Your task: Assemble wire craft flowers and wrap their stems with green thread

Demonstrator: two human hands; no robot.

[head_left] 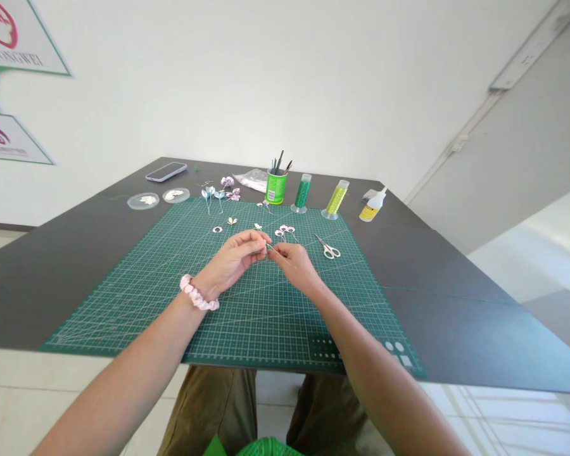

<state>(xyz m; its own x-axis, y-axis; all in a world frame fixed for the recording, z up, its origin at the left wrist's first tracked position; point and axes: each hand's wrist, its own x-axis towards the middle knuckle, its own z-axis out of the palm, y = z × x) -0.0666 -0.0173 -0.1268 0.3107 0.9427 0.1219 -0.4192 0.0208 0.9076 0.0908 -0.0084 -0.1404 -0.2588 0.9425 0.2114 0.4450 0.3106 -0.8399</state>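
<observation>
Over the middle of the cutting mat, my left hand [237, 258] pinches a thin wire stem [280, 254] between thumb and fingertips. A bit of green shows on the stem at those fingertips. My right hand [298, 265] is closed on the same stem just to the right, its fingertips almost touching the left ones. A small whitish petal piece [258, 226] shows just beyond my left fingers; whether it joins the stem I cannot tell. Behind the hands lie pink looped wire petals [285, 230], a cream petal piece [232, 221] and a pink ring-like petal [217, 230].
White-handled scissors [330, 250] lie right of my hands on the green mat [137, 297]. Farther back stand a green pen can [276, 188], green [303, 192] and yellow-green thread spools [336, 199], and a glue bottle [373, 206]. Blue flowers [211, 192], dishes [143, 201] and a phone [166, 171] lie back left.
</observation>
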